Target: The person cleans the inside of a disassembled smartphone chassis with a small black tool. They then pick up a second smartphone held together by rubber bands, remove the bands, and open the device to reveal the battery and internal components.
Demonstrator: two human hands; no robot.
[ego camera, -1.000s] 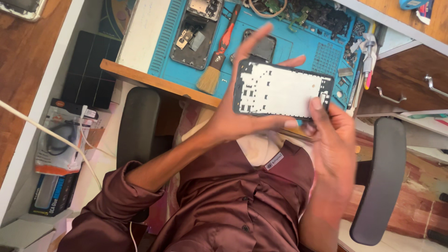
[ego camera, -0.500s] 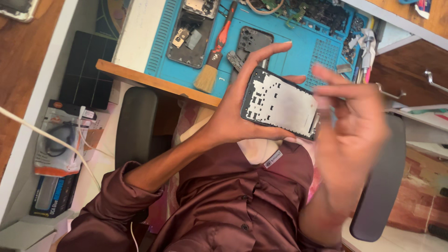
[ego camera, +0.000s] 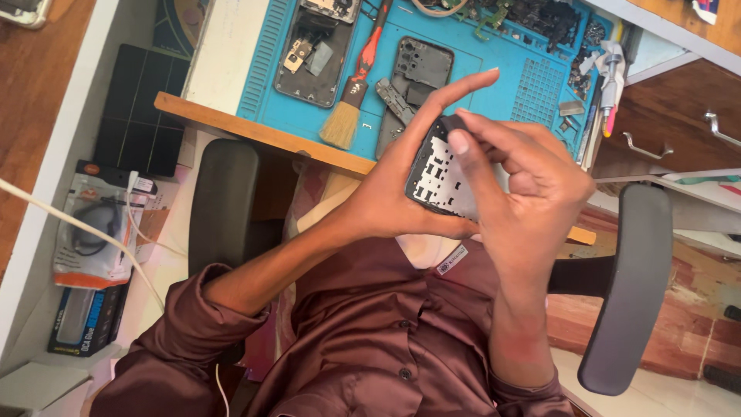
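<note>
I hold a dark phone frame (ego camera: 438,179) with a pale metal inner plate above my lap, in front of the desk edge. My left hand (ego camera: 390,197) cups it from the left and below, with the index finger stretched over its top edge. From the right, my right hand (ego camera: 532,189) covers most of the frame, its thumb pressed on the plate near the top. Only the frame's left part shows between my fingers.
A blue repair mat (ego camera: 505,73) on the desk carries two opened phone bodies (ego camera: 316,50) (ego camera: 413,77), a red-handled brush (ego camera: 353,93) and small parts and tools at the far right. Black chair armrests (ego camera: 220,205) (ego camera: 629,286) flank me. Packaged items (ego camera: 89,232) lie at the left; wooden drawers (ego camera: 671,116) stand at the right.
The phone frame has turned from lying wide to standing more upright and has come lower. My right hand has moved over it and now hides most of it.
</note>
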